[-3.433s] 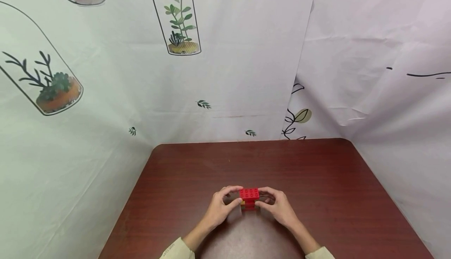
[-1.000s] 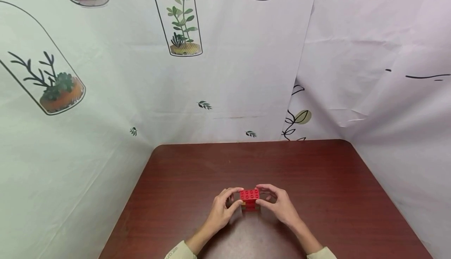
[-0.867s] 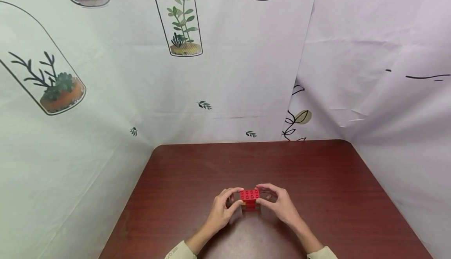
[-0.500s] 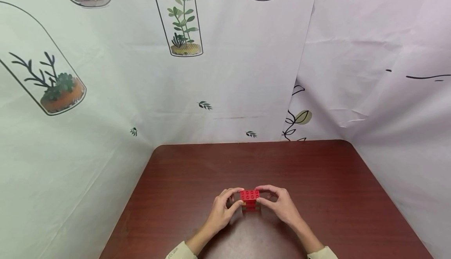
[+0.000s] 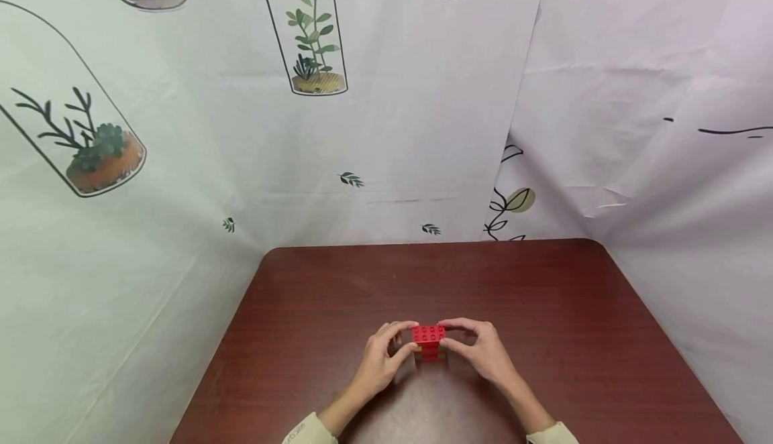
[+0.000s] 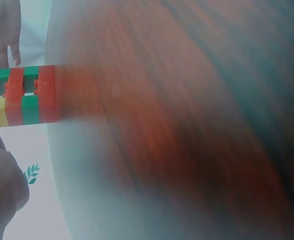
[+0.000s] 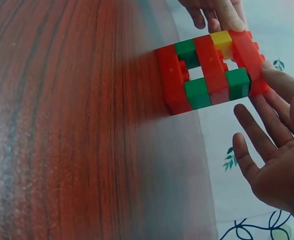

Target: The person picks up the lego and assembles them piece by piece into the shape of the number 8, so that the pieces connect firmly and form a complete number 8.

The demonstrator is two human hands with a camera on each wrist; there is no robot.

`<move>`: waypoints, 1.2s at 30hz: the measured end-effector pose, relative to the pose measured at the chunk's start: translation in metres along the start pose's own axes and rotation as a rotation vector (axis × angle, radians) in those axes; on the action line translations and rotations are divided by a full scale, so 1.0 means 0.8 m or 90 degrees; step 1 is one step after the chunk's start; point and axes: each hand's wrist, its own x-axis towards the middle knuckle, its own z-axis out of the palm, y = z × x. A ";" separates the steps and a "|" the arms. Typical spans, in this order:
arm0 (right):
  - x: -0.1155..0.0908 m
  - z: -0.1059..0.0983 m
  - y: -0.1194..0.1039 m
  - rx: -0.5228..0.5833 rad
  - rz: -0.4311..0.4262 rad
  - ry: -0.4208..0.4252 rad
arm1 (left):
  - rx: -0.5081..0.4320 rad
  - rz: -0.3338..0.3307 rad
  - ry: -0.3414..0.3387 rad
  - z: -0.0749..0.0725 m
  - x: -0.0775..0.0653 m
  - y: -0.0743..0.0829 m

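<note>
A stack of toy building bricks stands upright on the table. Its top red brick (image 5: pixel 428 334) has studs facing up. Below it, in the right wrist view, come a yellow brick (image 7: pixel 222 43) and a green brick (image 7: pixel 238 83), then a middle red brick (image 7: pixel 211 70). Two more green bricks (image 7: pixel 197 93) rest on the bottom red brick (image 7: pixel 174 81), with gaps between each pair. My left hand (image 5: pixel 376 361) pinches the top brick's left end between thumb and index finger. At its right end, my right hand (image 5: pixel 488 353) pinches the same brick, other fingers spread below.
The brown wooden table (image 5: pixel 338 290) reaches to white patterned cloth (image 5: pixel 392 129) at the back and both sides. Light glares on the tabletop in front of the stack.
My right hand's fingers have shifted slightly at the top brick's end. The stack and my left hand stay almost in place; the head view has moved a little.
</note>
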 end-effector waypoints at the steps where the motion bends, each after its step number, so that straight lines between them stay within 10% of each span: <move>1: 0.000 0.000 0.000 -0.001 -0.002 0.000 | 0.004 0.001 -0.001 0.000 0.000 0.000; 36: -0.001 0.008 0.008 0.063 -0.033 0.009 | 0.023 0.024 -0.009 0.000 0.002 -0.002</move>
